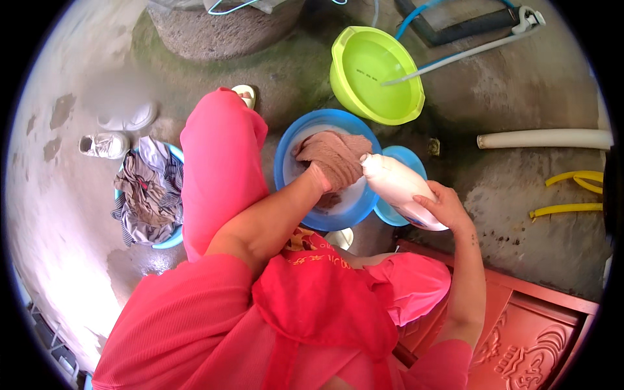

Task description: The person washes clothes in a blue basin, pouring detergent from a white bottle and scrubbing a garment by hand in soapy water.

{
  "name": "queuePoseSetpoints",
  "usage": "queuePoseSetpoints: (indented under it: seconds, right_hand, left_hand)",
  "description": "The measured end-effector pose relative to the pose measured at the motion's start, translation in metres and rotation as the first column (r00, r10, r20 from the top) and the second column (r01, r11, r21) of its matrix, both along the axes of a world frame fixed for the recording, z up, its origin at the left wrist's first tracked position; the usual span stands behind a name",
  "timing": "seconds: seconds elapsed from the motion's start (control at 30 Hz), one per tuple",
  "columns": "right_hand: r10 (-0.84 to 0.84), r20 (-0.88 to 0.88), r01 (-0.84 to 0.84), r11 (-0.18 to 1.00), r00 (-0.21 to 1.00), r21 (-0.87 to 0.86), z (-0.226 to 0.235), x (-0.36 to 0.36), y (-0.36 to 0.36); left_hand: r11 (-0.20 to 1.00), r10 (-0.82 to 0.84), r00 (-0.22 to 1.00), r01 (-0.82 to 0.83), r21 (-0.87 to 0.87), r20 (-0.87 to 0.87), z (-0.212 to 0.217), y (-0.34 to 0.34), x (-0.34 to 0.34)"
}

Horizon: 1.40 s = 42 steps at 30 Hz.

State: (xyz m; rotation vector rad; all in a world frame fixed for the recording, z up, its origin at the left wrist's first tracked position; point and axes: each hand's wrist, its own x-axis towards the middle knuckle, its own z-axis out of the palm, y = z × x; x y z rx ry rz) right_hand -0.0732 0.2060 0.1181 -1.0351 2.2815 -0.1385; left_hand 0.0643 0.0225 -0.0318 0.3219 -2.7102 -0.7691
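Note:
My left hand [318, 180] reaches over a blue basin [281, 159] of soapy water and holds up a wet brown cloth [338, 156]. Folds of the cloth cover its fingers. In my right hand [444, 207] is a large white bottle [398, 185], gripped near its base and tilted so its uncapped mouth points left, touching or almost touching the cloth. I cannot make out any liquid coming out. Part of the cloth hangs toward the water. Behind the bottle, a smaller light blue basin [409, 161] is partly hidden.
A lime green basin [344, 78] of water stands at the far side, with a pale hose [455, 57] running into it. Left of my leg, a light blue tub [170, 242] holds dark clothes [149, 188] beside white shoes [104, 145]. Red carved panels [520, 331] lie at the near right.

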Motion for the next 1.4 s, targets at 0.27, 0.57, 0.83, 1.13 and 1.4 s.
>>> queuePoseSetpoints:
  seconds: [0.27,0.57,0.83,1.13,1.4]
  right_hand:
    - [-0.071,0.022,0.072,0.996,0.997,-0.053,-0.024,-0.022,0.038]
    - [-0.386,0.290,0.445,0.878,0.876,-0.175,-0.064,-0.054,0.145]
    - [-0.748,0.585,0.945,0.193,0.315,-0.262,-0.164,-0.002,0.257]
    - [-0.867,0.482,0.914,-0.292,-0.127,-0.283,-0.308,0.083,0.348]
    - [-0.925,0.292,0.820,-0.358,-0.245,-0.446,-0.335,0.111,0.376]
  left_hand:
    - [0.999,-0.031,0.992,0.033,-0.020,0.120,0.032,0.008,0.006]
    - [0.896,-0.154,0.901,0.300,-0.328,0.405,0.011,0.014,0.001]
    - [0.817,-0.266,0.898,0.403,-0.413,0.351,-0.102,0.005,-0.004]
    - [0.501,-0.644,0.688,0.710,-0.494,0.336,-0.065,0.031,-0.004]
    - [0.673,-0.608,0.794,0.526,-0.519,0.017,-0.052,0.018,-0.004]
